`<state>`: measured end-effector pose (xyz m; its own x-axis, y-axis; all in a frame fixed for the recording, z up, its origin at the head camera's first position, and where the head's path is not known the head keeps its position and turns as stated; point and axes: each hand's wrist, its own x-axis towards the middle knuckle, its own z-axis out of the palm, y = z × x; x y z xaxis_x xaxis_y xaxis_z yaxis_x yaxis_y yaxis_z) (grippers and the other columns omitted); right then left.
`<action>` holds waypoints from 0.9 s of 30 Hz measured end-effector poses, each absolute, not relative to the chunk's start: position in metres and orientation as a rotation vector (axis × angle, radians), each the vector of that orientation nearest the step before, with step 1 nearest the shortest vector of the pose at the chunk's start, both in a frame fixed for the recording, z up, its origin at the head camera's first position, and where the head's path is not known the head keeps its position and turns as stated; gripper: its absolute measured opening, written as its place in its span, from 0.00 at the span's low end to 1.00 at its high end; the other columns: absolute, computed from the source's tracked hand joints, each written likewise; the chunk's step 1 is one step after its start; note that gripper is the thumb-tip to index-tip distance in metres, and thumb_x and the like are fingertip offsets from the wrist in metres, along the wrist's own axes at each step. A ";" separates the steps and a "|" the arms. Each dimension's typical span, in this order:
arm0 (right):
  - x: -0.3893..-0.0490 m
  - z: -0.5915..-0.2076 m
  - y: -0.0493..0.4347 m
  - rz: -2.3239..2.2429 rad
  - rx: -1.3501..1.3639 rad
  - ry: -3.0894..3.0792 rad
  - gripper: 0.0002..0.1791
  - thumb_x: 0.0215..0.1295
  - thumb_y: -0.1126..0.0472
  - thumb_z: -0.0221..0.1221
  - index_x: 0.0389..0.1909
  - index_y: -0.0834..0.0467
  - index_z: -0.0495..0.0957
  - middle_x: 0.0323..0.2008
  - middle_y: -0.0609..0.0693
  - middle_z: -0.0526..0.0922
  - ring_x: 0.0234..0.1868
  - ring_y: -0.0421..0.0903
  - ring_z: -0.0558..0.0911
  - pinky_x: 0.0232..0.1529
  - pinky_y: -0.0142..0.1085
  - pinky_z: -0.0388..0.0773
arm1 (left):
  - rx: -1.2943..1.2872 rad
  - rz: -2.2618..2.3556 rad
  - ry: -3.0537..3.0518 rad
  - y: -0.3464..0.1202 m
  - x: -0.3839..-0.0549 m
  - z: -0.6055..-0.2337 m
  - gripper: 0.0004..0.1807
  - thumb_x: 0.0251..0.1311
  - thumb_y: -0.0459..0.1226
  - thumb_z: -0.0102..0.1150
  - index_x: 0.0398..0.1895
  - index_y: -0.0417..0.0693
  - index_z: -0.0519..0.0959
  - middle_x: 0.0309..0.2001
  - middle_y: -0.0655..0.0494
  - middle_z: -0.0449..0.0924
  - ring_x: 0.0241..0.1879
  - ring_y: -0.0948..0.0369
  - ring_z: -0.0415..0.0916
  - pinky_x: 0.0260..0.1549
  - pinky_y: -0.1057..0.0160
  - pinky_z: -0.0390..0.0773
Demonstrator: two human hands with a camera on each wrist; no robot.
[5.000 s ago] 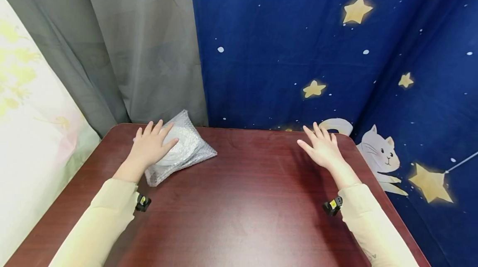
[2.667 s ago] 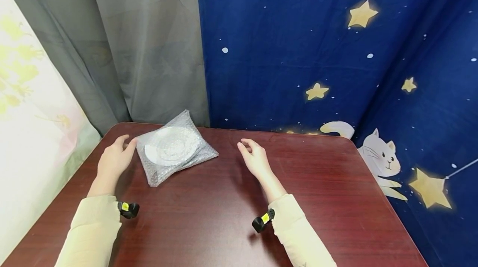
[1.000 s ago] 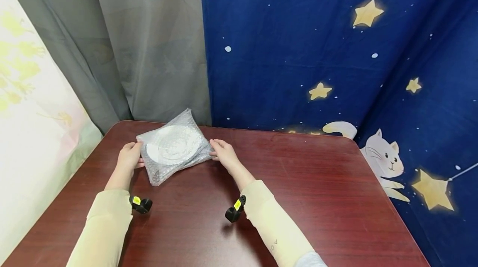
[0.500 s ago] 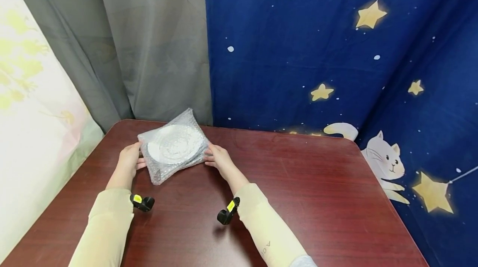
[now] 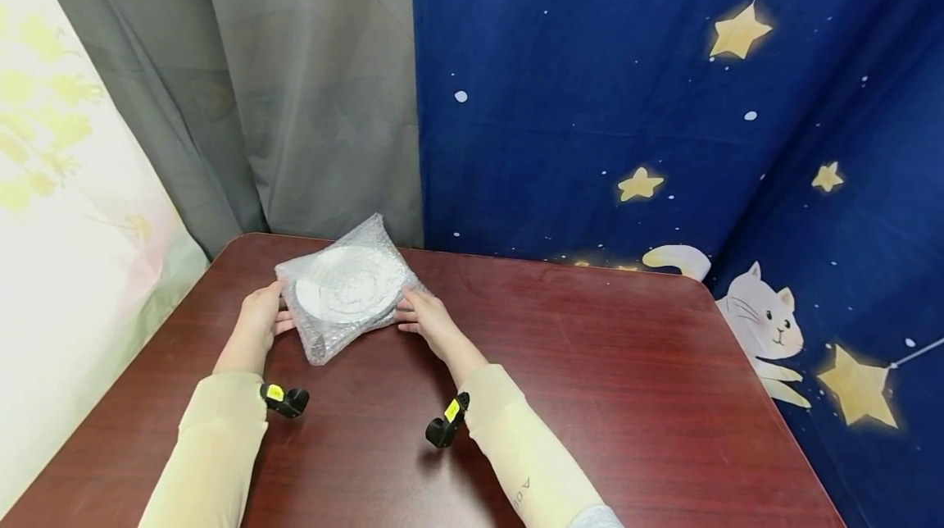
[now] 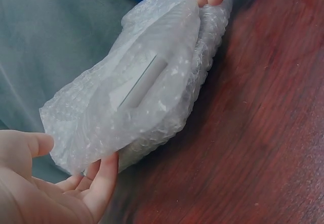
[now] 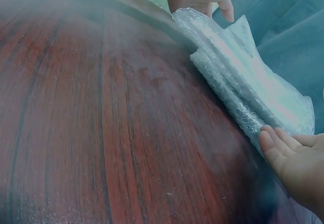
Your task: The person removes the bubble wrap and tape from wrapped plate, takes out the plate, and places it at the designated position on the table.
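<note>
While the left hand (image 5: 254, 316) meets the near left edge of a bubble-wrapped package (image 5: 354, 282), its thumb and fingers stand apart, loosely opened, with the edge between them. In the left wrist view its fingers (image 6: 105, 177) reach under the wrap, and the thumb (image 6: 44, 144) is at the edge; whether it presses there I cannot tell. The right hand (image 5: 431, 323) is also loosely opened, its fingertips (image 7: 267, 129) touching the package's right side, close to a rolled fold of wrap (image 7: 228, 95). Neither hand is closed around it. A round white shape (image 5: 347, 290) shows through the clear layers.

The package lies toward the back left corner of the reddish-brown surface (image 5: 590, 348), one pointed corner aimed at the back edge. Whether any part is raised I cannot tell. Both arms wear cream sleeves (image 5: 214, 430), with a small black device at the left wrist (image 5: 286, 402) and another at the right wrist (image 5: 446, 421). Behind the surface hang a grey curtain (image 5: 324, 85) and a blue curtain (image 5: 531, 102) printed with yellow stars (image 5: 740, 33) and a white cat (image 5: 760, 315). At the far left, pale cloth (image 5: 74, 266) bears yellow flowers (image 5: 66, 128).
</note>
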<state>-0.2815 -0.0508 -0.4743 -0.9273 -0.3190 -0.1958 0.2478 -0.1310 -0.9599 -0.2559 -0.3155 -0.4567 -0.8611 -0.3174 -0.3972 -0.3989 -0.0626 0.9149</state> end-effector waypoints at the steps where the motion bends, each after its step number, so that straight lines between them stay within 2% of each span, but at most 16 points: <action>1: -0.281 -0.474 -0.051 -2.107 -0.083 1.773 0.28 0.73 0.54 0.49 0.63 0.72 0.63 0.51 0.65 0.76 0.50 0.58 0.79 0.48 0.45 0.78 | -0.811 2.102 2.099 -0.316 -0.256 -0.457 0.39 0.72 0.52 0.37 0.74 0.35 0.44 0.60 0.38 0.61 0.23 0.68 0.75 0.29 0.67 0.81; 8: -0.281 -0.473 -0.052 -2.102 -0.065 1.711 0.25 0.73 0.53 0.50 0.60 0.68 0.66 0.48 0.62 0.77 0.44 0.53 0.80 0.45 0.41 0.78 | -0.813 2.147 2.047 -0.316 -0.257 -0.459 0.39 0.71 0.51 0.40 0.75 0.36 0.44 0.57 0.42 0.63 0.24 0.68 0.76 0.29 0.67 0.81; 14: -0.280 -0.472 -0.051 -2.117 -0.049 1.664 0.19 0.72 0.54 0.50 0.52 0.66 0.69 0.45 0.59 0.77 0.44 0.52 0.80 0.50 0.45 0.76 | -0.844 2.165 2.011 -0.315 -0.259 -0.459 0.40 0.69 0.52 0.45 0.74 0.36 0.48 0.50 0.44 0.68 0.24 0.68 0.77 0.30 0.66 0.82; 18: -0.280 -0.472 -0.052 -2.115 -0.044 1.658 0.24 0.72 0.55 0.51 0.59 0.68 0.65 0.47 0.59 0.75 0.48 0.54 0.78 0.53 0.46 0.74 | -0.863 2.172 1.994 -0.315 -0.260 -0.460 0.40 0.68 0.51 0.49 0.73 0.37 0.51 0.40 0.52 0.71 0.23 0.67 0.78 0.30 0.66 0.82; 21: -0.280 -0.473 -0.054 -2.119 -0.043 1.658 0.29 0.71 0.56 0.51 0.65 0.70 0.61 0.50 0.61 0.74 0.51 0.56 0.77 0.53 0.47 0.74 | -0.859 2.180 1.993 -0.315 -0.260 -0.460 0.38 0.67 0.49 0.52 0.72 0.37 0.54 0.36 0.55 0.72 0.23 0.67 0.78 0.29 0.66 0.82; 27: -0.279 -0.472 -0.055 -2.137 -0.029 1.663 0.28 0.71 0.58 0.53 0.64 0.72 0.62 0.50 0.62 0.73 0.50 0.56 0.78 0.53 0.45 0.75 | -0.854 2.169 2.016 -0.314 -0.259 -0.459 0.36 0.65 0.43 0.56 0.71 0.37 0.57 0.30 0.60 0.73 0.23 0.68 0.77 0.28 0.67 0.81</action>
<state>-0.2791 -0.0552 -0.4718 -0.9071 -0.3445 -0.2418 0.3191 -0.1882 -0.9288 -0.2586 -0.3138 -0.4594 -0.8447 -0.3205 -0.4286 -0.4040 -0.1435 0.9035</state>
